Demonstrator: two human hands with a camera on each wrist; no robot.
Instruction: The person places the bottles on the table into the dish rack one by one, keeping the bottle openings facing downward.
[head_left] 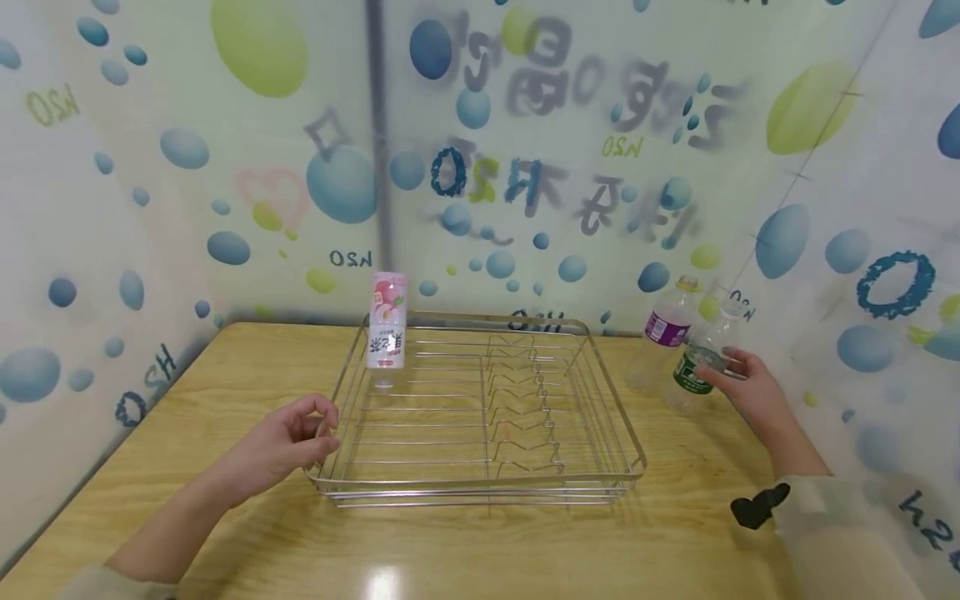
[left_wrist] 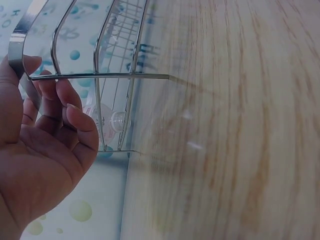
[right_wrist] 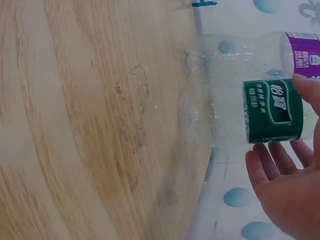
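Observation:
My left hand (head_left: 281, 446) pinches the front left rim of a metal wire dish rack (head_left: 480, 483); in the left wrist view the thumb is over the rim and the fingers (left_wrist: 80, 127) curl underneath. Inside the rack's left part a bottle with a pink peach label (head_left: 387, 321) stands neck down. On the right, my right hand (head_left: 752, 398) is at a clear plastic bottle with a green label (head_left: 692, 375), upright on the table. The right thumb overlaps the label, and the loosely extended fingers (right_wrist: 257, 170) reach the bottle's other side.
Behind the green-labelled bottle stands a clear bottle with a purple label and yellow cap (head_left: 667, 327). All rests on a wooden table (head_left: 525, 554). White sheets with blue and green dots (head_left: 480, 108) enclose the back and sides. Something black (head_left: 759, 505) sits at the right sleeve.

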